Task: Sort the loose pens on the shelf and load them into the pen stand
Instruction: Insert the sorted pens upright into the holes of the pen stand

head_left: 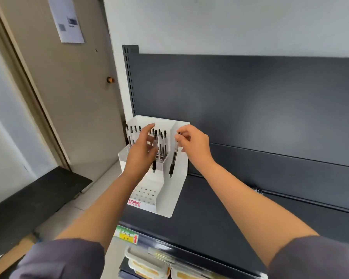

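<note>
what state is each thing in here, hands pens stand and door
pen stand, upright on the shelf, front holes empty
standing pens, upright in the back rows
loose pen, hanging tip down, pinched at its top by right hand
left hand, in among the standing pens, grip unclear
door, shut
</note>
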Demonstrator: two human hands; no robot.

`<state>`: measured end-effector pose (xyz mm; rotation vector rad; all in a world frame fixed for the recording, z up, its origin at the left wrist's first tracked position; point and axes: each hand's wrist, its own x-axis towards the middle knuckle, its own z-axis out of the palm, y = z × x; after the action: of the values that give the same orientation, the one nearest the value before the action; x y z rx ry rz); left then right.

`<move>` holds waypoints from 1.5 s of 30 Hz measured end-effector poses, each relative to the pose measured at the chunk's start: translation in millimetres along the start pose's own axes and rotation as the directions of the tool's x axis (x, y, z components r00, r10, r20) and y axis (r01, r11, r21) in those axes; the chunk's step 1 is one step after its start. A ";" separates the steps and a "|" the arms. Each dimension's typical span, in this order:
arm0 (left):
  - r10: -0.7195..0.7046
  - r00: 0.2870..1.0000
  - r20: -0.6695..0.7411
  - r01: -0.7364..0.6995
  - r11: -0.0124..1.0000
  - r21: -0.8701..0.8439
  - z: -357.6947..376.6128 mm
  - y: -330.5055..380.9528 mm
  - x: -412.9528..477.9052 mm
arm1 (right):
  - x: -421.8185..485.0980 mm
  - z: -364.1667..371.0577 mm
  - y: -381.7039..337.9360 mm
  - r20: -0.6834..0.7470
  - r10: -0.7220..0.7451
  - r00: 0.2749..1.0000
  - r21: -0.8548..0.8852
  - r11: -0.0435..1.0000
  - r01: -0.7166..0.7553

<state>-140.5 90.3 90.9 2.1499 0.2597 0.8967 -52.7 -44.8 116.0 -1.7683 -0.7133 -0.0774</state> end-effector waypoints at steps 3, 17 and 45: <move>0.000 1.000 -0.021 -0.001 0.999 -0.040 -16.3 -17.9 24.4 | 21.5 23.6 -6.6 -0.030 -0.034 0.999 -0.072 0.997 0.032; 0.095 0.985 0.141 -0.081 0.992 -0.102 0.3 -80.3 94.9 | 71.0 80.4 11.2 0.053 -0.061 0.997 -0.510 0.856 0.080; 0.141 0.975 0.172 -0.163 0.979 0.122 16.3 -101.8 81.6 | 72.1 76.6 47.4 -0.057 -0.174 0.983 -0.542 0.833 0.116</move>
<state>-59.6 186.2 51.6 2.3808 0.0755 0.8014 6.4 47.3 79.4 -2.2204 -0.7995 -0.5164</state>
